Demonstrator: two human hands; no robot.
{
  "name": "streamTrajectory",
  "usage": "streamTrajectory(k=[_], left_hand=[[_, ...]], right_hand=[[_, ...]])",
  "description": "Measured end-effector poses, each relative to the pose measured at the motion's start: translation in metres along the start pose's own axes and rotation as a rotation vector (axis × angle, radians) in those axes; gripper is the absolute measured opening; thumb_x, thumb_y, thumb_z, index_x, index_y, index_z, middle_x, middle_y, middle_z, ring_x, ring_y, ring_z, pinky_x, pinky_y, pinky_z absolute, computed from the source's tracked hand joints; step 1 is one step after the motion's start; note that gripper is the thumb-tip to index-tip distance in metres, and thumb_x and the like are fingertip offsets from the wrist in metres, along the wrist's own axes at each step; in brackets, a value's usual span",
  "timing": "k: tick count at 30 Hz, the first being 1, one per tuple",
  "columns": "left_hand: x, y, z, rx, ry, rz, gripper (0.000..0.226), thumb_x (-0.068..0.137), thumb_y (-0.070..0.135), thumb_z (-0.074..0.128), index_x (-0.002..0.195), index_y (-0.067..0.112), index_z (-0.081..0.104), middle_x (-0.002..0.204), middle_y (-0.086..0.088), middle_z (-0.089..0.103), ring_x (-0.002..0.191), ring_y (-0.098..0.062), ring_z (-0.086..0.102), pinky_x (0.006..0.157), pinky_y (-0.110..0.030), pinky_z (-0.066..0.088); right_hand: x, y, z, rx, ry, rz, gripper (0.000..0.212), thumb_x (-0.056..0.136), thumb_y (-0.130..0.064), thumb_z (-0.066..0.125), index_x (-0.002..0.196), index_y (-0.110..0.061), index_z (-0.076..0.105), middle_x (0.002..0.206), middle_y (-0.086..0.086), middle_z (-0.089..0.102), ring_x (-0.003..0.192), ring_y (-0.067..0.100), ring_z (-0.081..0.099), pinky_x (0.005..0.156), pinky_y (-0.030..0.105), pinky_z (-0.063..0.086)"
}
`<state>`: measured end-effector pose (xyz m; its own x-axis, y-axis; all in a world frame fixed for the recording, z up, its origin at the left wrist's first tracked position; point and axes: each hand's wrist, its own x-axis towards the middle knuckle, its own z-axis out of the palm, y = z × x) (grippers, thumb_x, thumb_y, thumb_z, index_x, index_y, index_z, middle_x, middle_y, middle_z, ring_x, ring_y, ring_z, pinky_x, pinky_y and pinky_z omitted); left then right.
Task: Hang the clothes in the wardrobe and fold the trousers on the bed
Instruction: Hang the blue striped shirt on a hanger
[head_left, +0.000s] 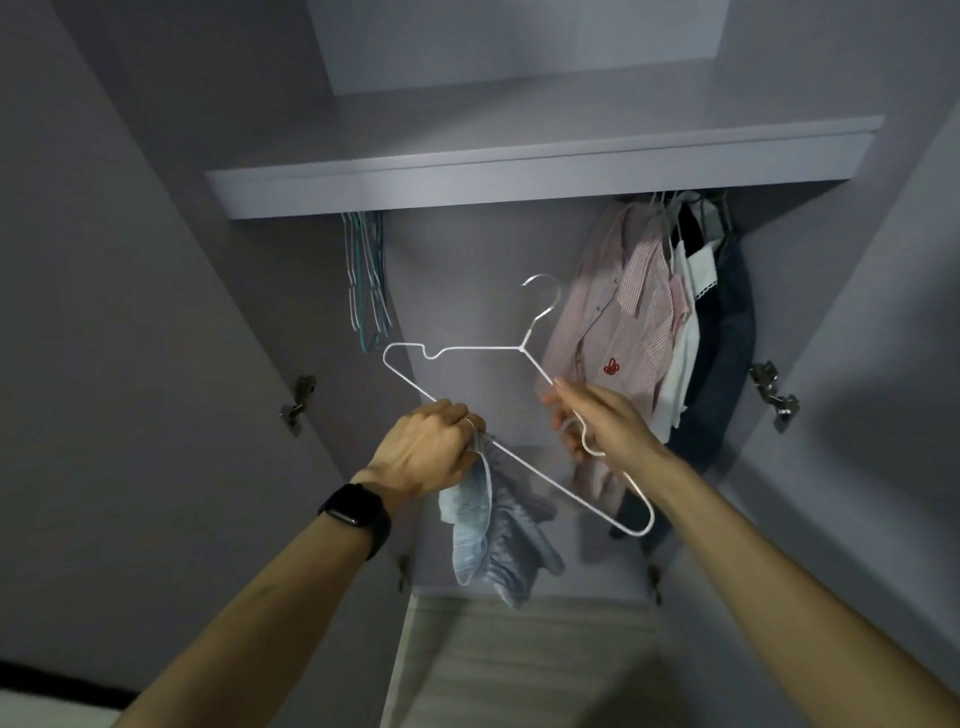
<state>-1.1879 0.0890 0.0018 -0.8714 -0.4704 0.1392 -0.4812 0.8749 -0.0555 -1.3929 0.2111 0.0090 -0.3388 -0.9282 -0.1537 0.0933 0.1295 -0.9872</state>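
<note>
Our left fingers (460, 418) are curling tight, pinching the pale blue garment (485, 540) against the lower bar of the white wire hanger (521, 349). The right hand (602, 421) is pinching the hanger's shoulder wire. The garment is dangling at six o'clock under the left hand (423, 452). We're judging it best to feed one shoulder into the neck, then aim the hook at twelve, between the empty hangers (366, 280) at ten and the striped shirts (628, 332) at two.

There is one white hanger (521, 348), one blue garment (488, 540), one left hand (428, 449) and one right hand (605, 421). About five hung garments (634, 322) show.
</note>
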Motion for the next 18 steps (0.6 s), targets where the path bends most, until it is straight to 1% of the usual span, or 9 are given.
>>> streamTrajectory(k=[2,4,6,9,10,12,15,16,18], left_hand=[[0.002,0.003,-0.001,0.005,-0.03,-0.005,0.034,0.083,0.028,0.052,0.107,0.014,0.072,0.097,-0.004,0.068,0.091,-0.031,0.064,0.068,-0.04,0.054],[0.005,0.006,-0.001,0.02,-0.044,0.0,0.027,0.085,0.023,0.061,0.108,0.014,0.072,0.098,-0.005,0.069,0.091,-0.031,0.064,0.069,-0.04,0.053],[0.009,0.007,-0.001,0.075,-0.047,0.042,0.023,0.079,0.022,0.068,0.1,0.013,0.074,0.09,-0.005,0.07,0.084,-0.032,0.066,0.065,-0.038,0.053],[0.013,0.003,0.002,0.209,-0.087,0.128,0.02,0.075,0.025,0.075,0.091,0.014,0.075,0.083,-0.004,0.069,0.078,-0.029,0.067,0.063,-0.036,0.054],[0.013,0.001,0.002,0.247,-0.083,0.153,0.019,0.073,0.025,0.077,0.088,0.014,0.075,0.079,-0.004,0.067,0.074,-0.028,0.067,0.06,-0.035,0.054],[0.013,-0.003,0.003,0.276,-0.059,0.198,0.016,0.067,0.022,0.08,0.079,0.014,0.073,0.071,-0.003,0.064,0.063,-0.027,0.065,0.054,-0.032,0.053],[0.012,-0.014,0.004,0.29,0.005,0.252,0.018,0.065,0.02,0.084,0.076,0.013,0.071,0.068,-0.003,0.061,0.058,-0.026,0.063,0.049,-0.031,0.053],[0.012,-0.018,0.003,0.287,0.006,0.26,0.021,0.064,0.018,0.087,0.077,0.013,0.071,0.068,-0.003,0.06,0.058,-0.026,0.062,0.049,-0.032,0.053],[0.01,-0.027,0.002,0.32,0.001,0.307,0.024,0.065,0.017,0.091,0.081,0.015,0.073,0.07,-0.003,0.059,0.058,-0.026,0.061,0.049,-0.032,0.053]], right_hand=[[0.012,-0.015,0.003,-0.101,-0.086,-0.008,0.038,0.095,-0.049,0.06,0.102,-0.013,0.071,0.078,-0.001,0.066,0.059,0.015,0.054,0.052,0.026,0.039],[0.022,-0.026,0.008,-0.242,-0.175,-0.028,0.035,0.097,-0.049,0.058,0.103,-0.016,0.07,0.08,-0.003,0.068,0.061,0.013,0.056,0.053,0.024,0.041],[0.03,-0.034,0.016,-0.414,-0.234,-0.07,0.034,0.097,-0.05,0.059,0.104,-0.018,0.068,0.077,-0.002,0.068,0.06,0.01,0.057,0.053,0.023,0.044],[0.042,-0.036,0.029,-0.623,-0.295,-0.134,0.03,0.099,-0.049,0.057,0.102,-0.021,0.067,0.076,0.009,0.064,0.057,0.01,0.059,0.055,0.026,0.048],[0.046,-0.037,0.033,-0.647,-0.307,-0.131,0.029,0.1,-0.047,0.056,0.102,-0.02,0.067,0.077,0.011,0.063,0.057,0.01,0.059,0.055,0.026,0.048],[0.054,-0.04,0.037,-0.63,-0.322,-0.098,0.026,0.101,-0.042,0.056,0.103,-0.017,0.066,0.072,0.005,0.06,0.056,0.01,0.057,0.052,0.024,0.045],[0.061,-0.04,0.041,-0.564,-0.3,-0.096,0.027,0.103,-0.036,0.056,0.105,-0.011,0.066,0.07,-0.002,0.056,0.052,0.008,0.052,0.048,0.022,0.039],[0.062,-0.039,0.041,-0.54,-0.298,-0.098,0.026,0.103,-0.035,0.056,0.102,-0.011,0.066,0.069,-0.002,0.054,0.051,0.008,0.05,0.047,0.022,0.038],[0.063,-0.037,0.037,-0.469,-0.356,-0.044,0.025,0.1,-0.036,0.06,0.086,-0.015,0.061,0.068,-0.001,0.052,0.053,0.01,0.051,0.05,0.024,0.039]])
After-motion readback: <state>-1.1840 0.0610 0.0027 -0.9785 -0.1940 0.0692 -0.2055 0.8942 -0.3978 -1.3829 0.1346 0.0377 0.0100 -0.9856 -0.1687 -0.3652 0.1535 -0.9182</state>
